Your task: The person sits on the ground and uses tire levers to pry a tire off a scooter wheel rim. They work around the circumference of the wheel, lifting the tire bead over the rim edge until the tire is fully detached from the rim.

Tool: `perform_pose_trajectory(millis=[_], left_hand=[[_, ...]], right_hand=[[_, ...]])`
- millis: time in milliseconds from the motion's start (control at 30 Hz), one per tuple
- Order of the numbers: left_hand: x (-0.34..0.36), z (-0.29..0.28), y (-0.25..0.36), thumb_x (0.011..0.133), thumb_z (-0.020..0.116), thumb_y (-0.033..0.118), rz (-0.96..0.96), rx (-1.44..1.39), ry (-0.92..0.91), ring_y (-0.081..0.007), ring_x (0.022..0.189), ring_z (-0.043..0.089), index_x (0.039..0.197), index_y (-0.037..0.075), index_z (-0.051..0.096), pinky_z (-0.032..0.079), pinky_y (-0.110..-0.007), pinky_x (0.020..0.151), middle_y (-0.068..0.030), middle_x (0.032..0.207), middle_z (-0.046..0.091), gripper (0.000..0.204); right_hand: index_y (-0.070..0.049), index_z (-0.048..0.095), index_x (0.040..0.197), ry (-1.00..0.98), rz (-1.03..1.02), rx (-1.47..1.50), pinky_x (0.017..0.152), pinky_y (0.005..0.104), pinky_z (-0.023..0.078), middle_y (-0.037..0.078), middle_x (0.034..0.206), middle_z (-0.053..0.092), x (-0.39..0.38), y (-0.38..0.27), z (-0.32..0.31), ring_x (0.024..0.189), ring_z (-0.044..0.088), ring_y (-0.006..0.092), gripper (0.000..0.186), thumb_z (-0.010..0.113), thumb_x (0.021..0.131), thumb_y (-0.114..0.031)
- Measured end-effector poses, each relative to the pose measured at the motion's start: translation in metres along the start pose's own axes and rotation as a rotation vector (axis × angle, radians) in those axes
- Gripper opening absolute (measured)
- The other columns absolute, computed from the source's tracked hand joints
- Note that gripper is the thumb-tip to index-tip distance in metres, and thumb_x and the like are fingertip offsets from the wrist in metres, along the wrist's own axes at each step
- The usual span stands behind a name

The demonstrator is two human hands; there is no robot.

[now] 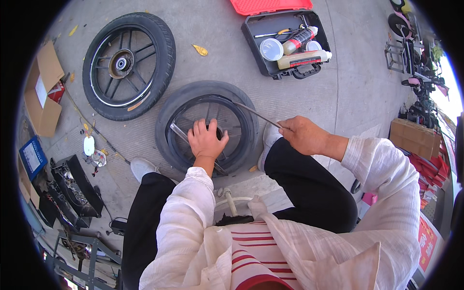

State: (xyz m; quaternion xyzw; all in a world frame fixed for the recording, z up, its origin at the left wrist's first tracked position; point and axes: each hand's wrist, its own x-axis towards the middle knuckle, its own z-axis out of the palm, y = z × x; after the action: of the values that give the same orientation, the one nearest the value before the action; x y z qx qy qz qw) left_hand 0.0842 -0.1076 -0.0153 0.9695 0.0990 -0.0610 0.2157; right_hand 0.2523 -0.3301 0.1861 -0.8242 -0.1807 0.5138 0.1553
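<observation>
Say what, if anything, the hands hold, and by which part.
The right hand grips a thin metal rod by the end away from the wheel. The left hand lies over that wheel and a silver bar; whether it grips either cannot be told.

In the middle of the frame, a wheel (205, 89) with black tire lies flat on the grey ground (217, 63). The left hand (208, 139) is spread over its centre, above a shiny bar (180, 132) which crosses the rim at a slant; whether the fingers grip this bar, I cannot tell. The right hand (300, 136), right of centre, is closed around a thin rod (258, 115), whose far end meets the tire's inner edge. In the upper left lies a second wheel (122, 64). At the top, right of centre, an opened toolbox (252, 46) contains bottles (303, 59) and a round tub (271, 50). An opened carton (50, 116) stands at the left edge.
</observation>
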Motion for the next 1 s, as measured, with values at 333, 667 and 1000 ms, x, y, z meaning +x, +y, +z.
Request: perform_pose_trajectory(millis=[333, 667, 1000], left_hand=[[-0.003, 0.007, 0.000, 0.072, 0.074, 0.047, -0.112, -0.002, 0.086, -0.0328, 0.121, 0.050, 0.118, 0.018, 0.063, 0.037, -0.048, 0.098, -0.0132, 0.121, 0.055, 0.056], [-0.001, 0.005, 0.003, 0.074, 0.072, 0.048, -0.133, -0.029, 0.060, -0.0323, 0.120, 0.050, 0.114, 0.017, 0.065, 0.038, -0.049, 0.098, -0.0128, 0.122, 0.055, 0.051], [0.001, 0.000, 0.006, 0.073, 0.072, 0.048, -0.145, -0.017, 0.062, -0.0321, 0.121, 0.050, 0.112, 0.017, 0.066, 0.039, -0.049, 0.098, -0.0126, 0.123, 0.055, 0.050]], right_hand=[[-0.016, 0.077, 0.090, -0.004, 0.078, -0.617, 0.073, 0.0373, 0.050, 0.002, 0.083, 0.073, 0.102, 0.010, -0.104, 0.081, 0.068, 0.0198, 0.034, 0.061, 0.095, -0.046], [-0.018, 0.080, 0.087, -0.226, 0.119, -0.704, 0.070, 0.0347, 0.049, -0.001, 0.080, 0.074, 0.178, -0.017, -0.142, 0.079, 0.068, 0.0184, 0.034, 0.069, 0.087, -0.051], [-0.008, 0.074, 0.092, 0.059, 0.254, -0.795, 0.066, 0.0446, 0.056, 0.013, 0.083, 0.072, 0.063, -0.060, -0.063, 0.080, 0.072, 0.0314, 0.043, 0.056, 0.098, -0.046]])
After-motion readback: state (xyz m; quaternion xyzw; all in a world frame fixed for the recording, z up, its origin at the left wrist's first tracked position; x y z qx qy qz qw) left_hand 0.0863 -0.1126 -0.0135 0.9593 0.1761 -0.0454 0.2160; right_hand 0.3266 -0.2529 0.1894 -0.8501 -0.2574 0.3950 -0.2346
